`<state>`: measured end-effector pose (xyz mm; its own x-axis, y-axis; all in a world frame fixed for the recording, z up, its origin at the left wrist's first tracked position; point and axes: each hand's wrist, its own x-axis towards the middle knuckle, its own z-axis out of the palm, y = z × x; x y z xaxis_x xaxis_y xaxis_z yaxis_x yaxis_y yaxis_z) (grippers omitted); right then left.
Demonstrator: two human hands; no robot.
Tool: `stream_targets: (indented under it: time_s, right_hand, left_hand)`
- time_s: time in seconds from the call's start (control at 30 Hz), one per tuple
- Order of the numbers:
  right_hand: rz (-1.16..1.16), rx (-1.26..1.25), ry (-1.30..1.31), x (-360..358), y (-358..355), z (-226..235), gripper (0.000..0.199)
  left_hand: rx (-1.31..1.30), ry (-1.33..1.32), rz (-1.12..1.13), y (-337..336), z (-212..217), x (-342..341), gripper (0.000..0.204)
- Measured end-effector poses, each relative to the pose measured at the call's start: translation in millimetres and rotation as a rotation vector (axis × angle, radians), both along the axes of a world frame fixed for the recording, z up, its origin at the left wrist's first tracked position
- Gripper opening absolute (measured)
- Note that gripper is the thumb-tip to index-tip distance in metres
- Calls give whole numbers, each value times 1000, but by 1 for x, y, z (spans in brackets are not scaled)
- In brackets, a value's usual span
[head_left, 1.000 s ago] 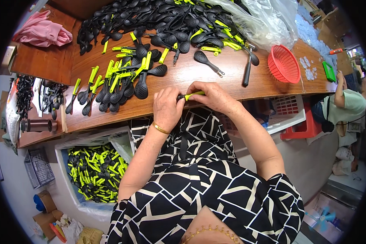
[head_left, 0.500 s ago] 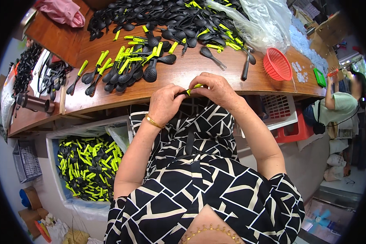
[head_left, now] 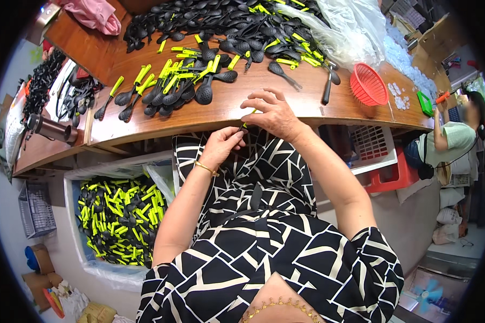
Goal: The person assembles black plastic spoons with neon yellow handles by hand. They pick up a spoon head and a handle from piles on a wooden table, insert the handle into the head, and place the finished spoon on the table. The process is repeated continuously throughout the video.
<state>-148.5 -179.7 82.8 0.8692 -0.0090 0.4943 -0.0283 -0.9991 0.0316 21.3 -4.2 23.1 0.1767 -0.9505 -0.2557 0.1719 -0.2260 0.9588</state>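
Just off the table edge, my left hand is closed on a small black kitchen spoon with a yellow-green handle. Its head is hidden, so I cannot tell which kind of spoon. My right hand is at the handle's other end, which shows between thumb and index finger; the remaining fingers are raised and spread. Beyond my hands lies a cluster of black slotted spoons with yellow-green handles. One black slotted spoon with a bare shank lies apart, right of the cluster.
Black spoon heads are heaped at the back beside clear plastic bags. A red basket and green frame stand at right. Below left, a lined bin holds finished-looking spoons. Another person sits far right.
My right hand has lifted its fingers and spread them, while its thumb stays by the handle. My left hand has shifted slightly down, and the view has tilted a little.
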Motion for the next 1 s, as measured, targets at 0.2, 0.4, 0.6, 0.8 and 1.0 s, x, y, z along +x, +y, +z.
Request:
stream_targets:
  time_s: [0.2, 0.4, 0.6, 0.8, 1.0]
  right_hand:
    - [-251, 342, -55, 0, 15, -22, 23]
    - [-453, 560, -6, 6, 31, -29, 24]
    - [-374, 349, -108, 6, 39, -45, 23]
    - [-165, 589, -188, -14, -3, -18, 29]
    - [-468, 445, -298, -39, -156, -9, 23]
  left_hand:
    - [-98, 230, 374, -24, -47, -42, 19]
    - [-195, 135, 427, -30, -47, -58, 15]
    - [-204, 156, 369, -33, -60, -46, 13]
    - [-101, 310, 266, -8, -2, -26, 34]
    - [-88, 201, 381, -27, 20, -13, 28]
